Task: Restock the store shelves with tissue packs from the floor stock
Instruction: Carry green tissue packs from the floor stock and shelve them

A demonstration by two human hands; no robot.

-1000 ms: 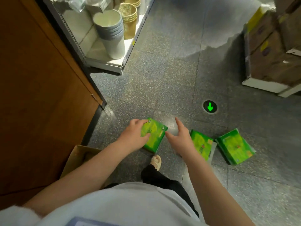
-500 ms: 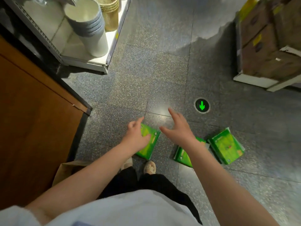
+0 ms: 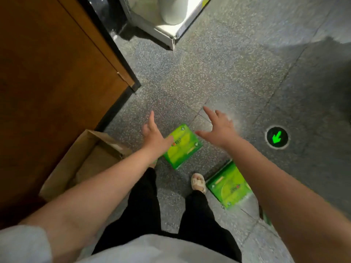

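Our left hand [image 3: 153,135] and right hand [image 3: 218,130] hover spread, holding nothing, above the tissue pack [image 3: 182,146]; we risk treading on the second pack [image 3: 228,185] touching our shoe [image 3: 198,182].

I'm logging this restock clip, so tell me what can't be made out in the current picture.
- Third green pack, head view: only a sliver shows; the right forearm hides the rest.
- Left hand over the nearest tissue pack: whether it touches the pack can't be told.
- White container on the shelf base: cut off by the top edge.
- Print on both visible packs: too blurred to read.
- Cardboard box: the left forearm covers part of it.
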